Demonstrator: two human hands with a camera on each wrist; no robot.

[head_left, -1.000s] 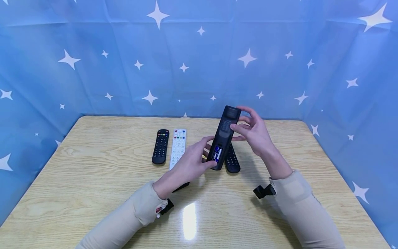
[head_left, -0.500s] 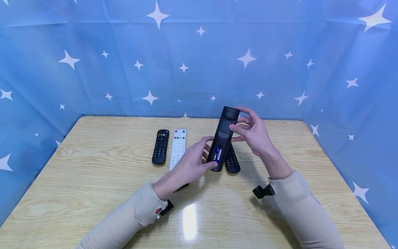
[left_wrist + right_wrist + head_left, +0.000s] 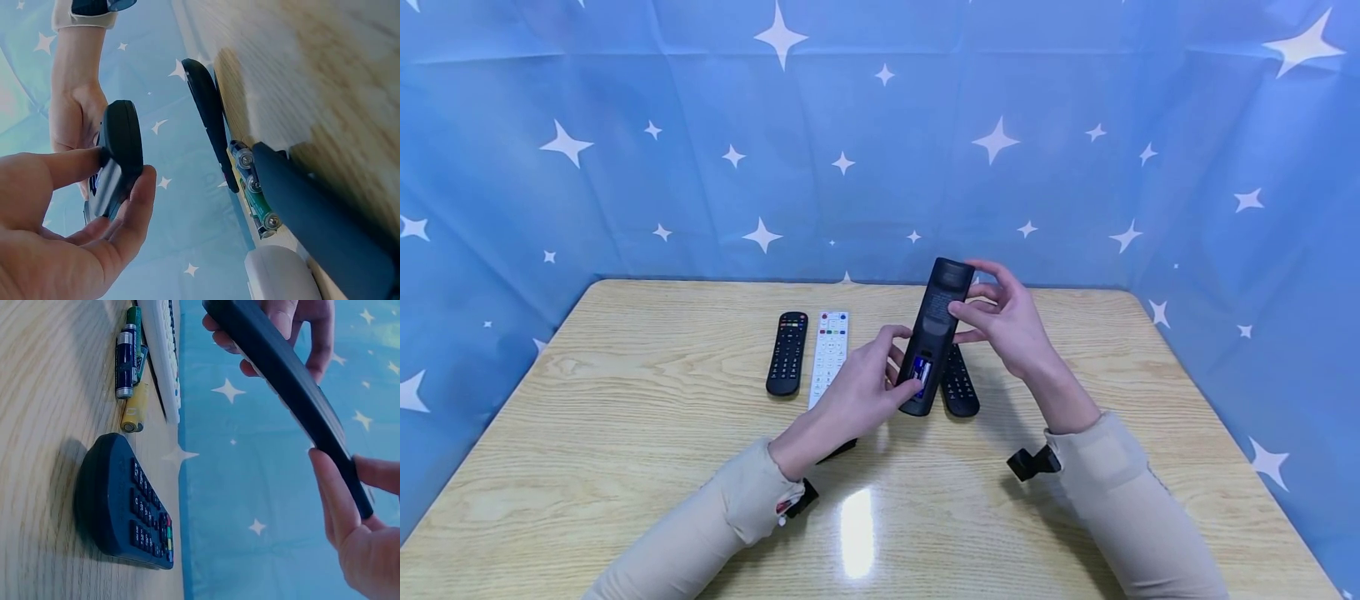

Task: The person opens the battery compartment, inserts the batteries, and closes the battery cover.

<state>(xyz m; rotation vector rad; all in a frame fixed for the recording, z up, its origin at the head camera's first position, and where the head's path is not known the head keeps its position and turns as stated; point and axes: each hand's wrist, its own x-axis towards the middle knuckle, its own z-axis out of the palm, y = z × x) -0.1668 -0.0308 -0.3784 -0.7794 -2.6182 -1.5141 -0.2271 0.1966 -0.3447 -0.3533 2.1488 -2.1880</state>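
A black remote control point(image 3: 938, 321) is held above the table between both hands, tilted, with its back facing the head view. Its battery compartment is uncovered, and blue batteries point(image 3: 922, 367) show inside. My left hand point(image 3: 867, 379) grips the lower end, the thumb lying over the compartment's lower part. Near the upper end, my right hand point(image 3: 1011, 323) pinches the remote between thumb and fingers. Beneath it lies another black remote point(image 3: 960, 387), partly covered. Several loose batteries point(image 3: 127, 365), among them a yellow one point(image 3: 135, 407), lie on the table; in the head view they are hidden.
A black remote point(image 3: 787, 354) and a white remote point(image 3: 830, 354) lie on the left of the wooden table point(image 3: 647, 400). Part of a black object point(image 3: 838, 451) pokes out under my left wrist. A blue star-patterned curtain point(image 3: 880, 200) stands behind.
The held remote has shifted slightly left and down with my right hand. My left thumb has moved a little up over the battery compartment. The other remotes stay put.
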